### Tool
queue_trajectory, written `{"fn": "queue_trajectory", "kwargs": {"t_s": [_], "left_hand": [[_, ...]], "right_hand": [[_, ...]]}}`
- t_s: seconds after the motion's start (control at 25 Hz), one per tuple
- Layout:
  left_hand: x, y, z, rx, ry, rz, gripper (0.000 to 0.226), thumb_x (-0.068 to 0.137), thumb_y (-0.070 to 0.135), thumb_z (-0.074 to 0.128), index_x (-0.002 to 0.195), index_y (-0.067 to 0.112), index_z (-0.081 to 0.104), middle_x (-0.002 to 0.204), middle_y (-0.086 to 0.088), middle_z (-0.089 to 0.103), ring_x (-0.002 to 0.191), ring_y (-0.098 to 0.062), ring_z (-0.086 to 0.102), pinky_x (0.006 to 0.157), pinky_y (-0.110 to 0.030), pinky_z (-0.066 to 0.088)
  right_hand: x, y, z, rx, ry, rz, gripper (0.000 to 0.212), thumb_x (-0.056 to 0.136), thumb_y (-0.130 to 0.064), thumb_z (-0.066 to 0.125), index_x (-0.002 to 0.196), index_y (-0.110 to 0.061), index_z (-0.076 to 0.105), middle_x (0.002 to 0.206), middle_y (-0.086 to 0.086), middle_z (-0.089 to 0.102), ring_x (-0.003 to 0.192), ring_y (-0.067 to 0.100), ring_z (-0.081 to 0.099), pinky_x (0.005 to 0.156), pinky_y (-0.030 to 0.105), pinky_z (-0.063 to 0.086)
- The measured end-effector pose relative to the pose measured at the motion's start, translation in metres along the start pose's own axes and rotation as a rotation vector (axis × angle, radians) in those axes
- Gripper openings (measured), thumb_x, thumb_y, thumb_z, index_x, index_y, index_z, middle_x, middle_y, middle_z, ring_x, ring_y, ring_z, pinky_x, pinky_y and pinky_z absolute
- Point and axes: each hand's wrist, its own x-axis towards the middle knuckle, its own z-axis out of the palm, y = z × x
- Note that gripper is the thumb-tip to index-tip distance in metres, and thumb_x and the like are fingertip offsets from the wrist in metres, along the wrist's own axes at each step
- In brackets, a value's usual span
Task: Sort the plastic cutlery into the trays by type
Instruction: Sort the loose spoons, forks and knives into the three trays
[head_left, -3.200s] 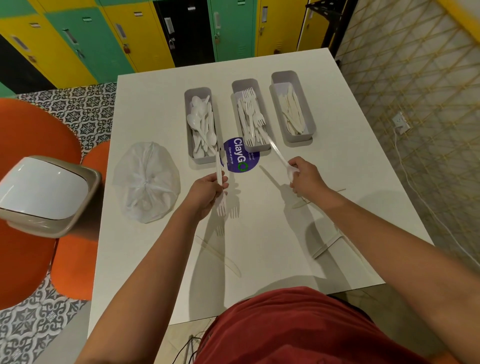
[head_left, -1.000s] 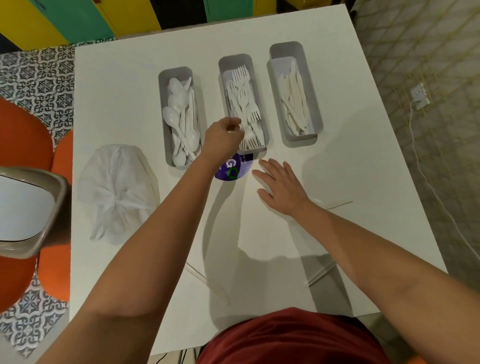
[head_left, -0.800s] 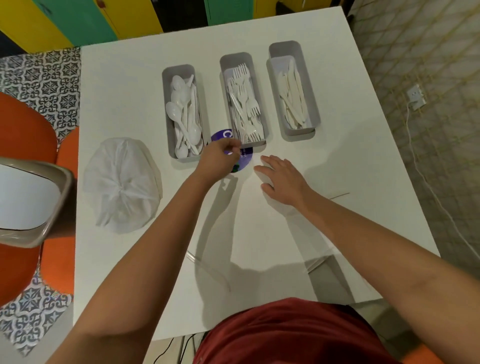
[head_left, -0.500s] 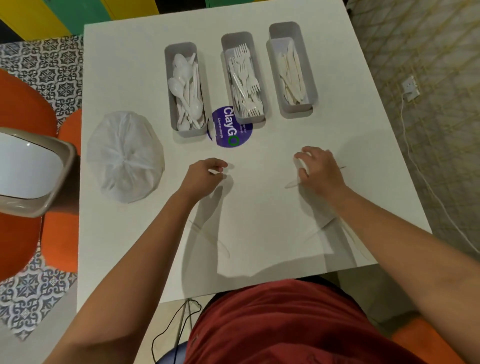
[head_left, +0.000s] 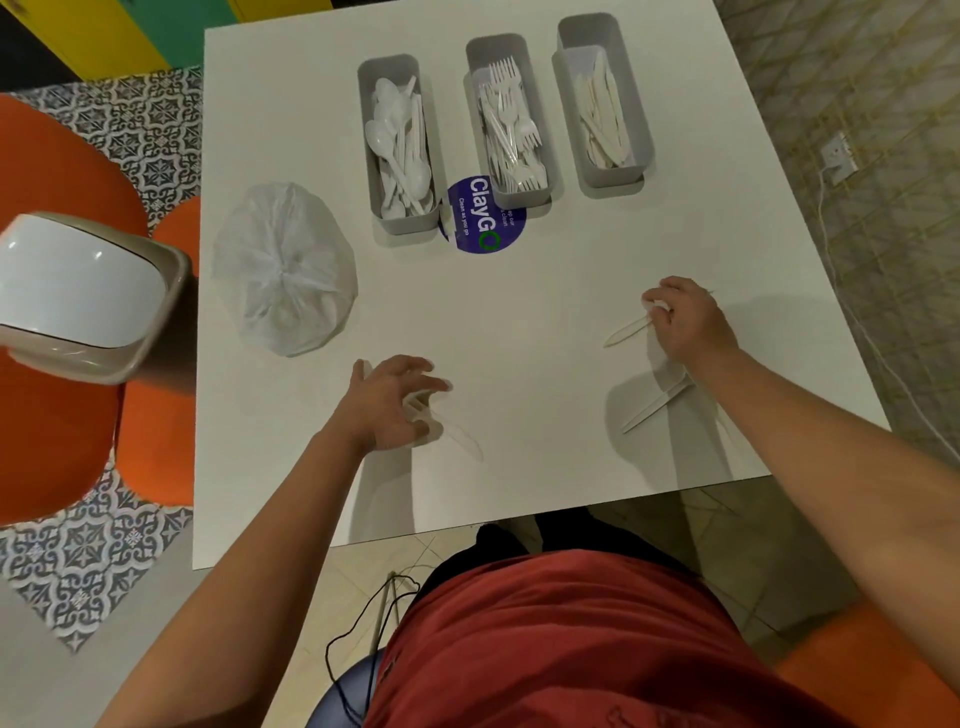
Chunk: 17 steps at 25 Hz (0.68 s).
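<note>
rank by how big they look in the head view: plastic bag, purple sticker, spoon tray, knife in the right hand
1. plastic bag
2. spoon tray
3. purple sticker, partly hidden under trays
4. knife, pinched by the right hand

A round purple sticker (head_left: 485, 218) on the white table (head_left: 571, 312) reads "ClayGO" and "Clean as you go".

White square bench (head_left: 545, 322). Knotted translucent white plastic bag (head_left: 283, 270) on its left part. Round purple "ClayGO" sticker (head_left: 480, 221) on the benchtop. Beige bin with white swing lid (head_left: 78, 291) off the left edge, over orange seats (head_left: 57, 405). Patterned grey floor tiles (head_left: 104, 561). Wall socket (head_left: 839, 158) with white cable, right.
</note>
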Motion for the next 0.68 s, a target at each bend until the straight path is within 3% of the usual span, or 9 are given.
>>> {"fn": "queue_trajectory", "kwargs": {"t_s": [0.16, 0.28, 0.36, 0.52, 0.68], "left_hand": [[-0.004, -0.014, 0.016, -0.012, 0.117, 0.077, 0.035, 0.074, 0.029, 0.064, 0.109, 0.032, 0.069, 0.134, 0.004, 0.052, 0.127, -0.014, 0.044, 0.105, -0.048, 0.03], [-0.003, -0.021, 0.026, -0.118, 0.271, 0.095, 0.018, 0.076, 0.014, 0.071, 0.092, 0.021, 0.077, 0.112, -0.004, 0.068, 0.106, -0.025, 0.061, 0.09, -0.05, 0.047], [-0.003, -0.016, 0.03, -0.119, 0.327, 0.08, 0.017, 0.076, 0.013, 0.071, 0.09, 0.019, 0.077, 0.103, -0.005, 0.071, 0.098, -0.028, 0.063, 0.089, -0.047, 0.047], [0.001, -0.005, 0.028, -0.069, 0.335, -0.017, 0.016, 0.085, 0.012, 0.064, 0.099, 0.013, 0.072, 0.106, -0.003, 0.069, 0.101, -0.027, 0.058, 0.089, -0.035, 0.034], [0.007, 0.003, 0.024, -0.114, 0.263, -0.09, 0.012, 0.088, 0.014, 0.059, 0.095, 0.007, 0.065, 0.091, -0.01, 0.068, 0.088, -0.03, 0.06, 0.072, -0.029, 0.036]], "right_hand": [[-0.006, 0.001, 0.0, 0.058, -0.063, 0.024, 0.043, 0.084, 0.008, 0.046, 0.123, -0.003, 0.059, 0.142, 0.015, 0.042, 0.132, 0.028, 0.041, 0.108, 0.026, 0.029], [-0.009, 0.0, -0.001, 0.067, -0.008, 0.011, 0.032, 0.087, 0.006, 0.048, 0.115, 0.002, 0.062, 0.134, 0.018, 0.049, 0.122, 0.031, 0.05, 0.103, 0.026, 0.034], [-0.008, -0.001, -0.002, 0.04, 0.02, 0.038, 0.023, 0.088, 0.003, 0.05, 0.107, 0.002, 0.064, 0.124, 0.017, 0.054, 0.113, 0.032, 0.054, 0.096, 0.032, 0.041], [-0.004, -0.005, -0.002, -0.156, 0.009, 0.016, 0.017, 0.091, -0.006, 0.052, 0.102, -0.005, 0.066, 0.112, 0.015, 0.059, 0.105, 0.034, 0.053, 0.087, 0.038, 0.042], [-0.006, -0.009, -0.002, -0.334, -0.007, -0.029, 0.012, 0.092, -0.013, 0.053, 0.1, -0.012, 0.062, 0.104, 0.011, 0.062, 0.1, 0.034, 0.051, 0.086, 0.04, 0.034]]}}
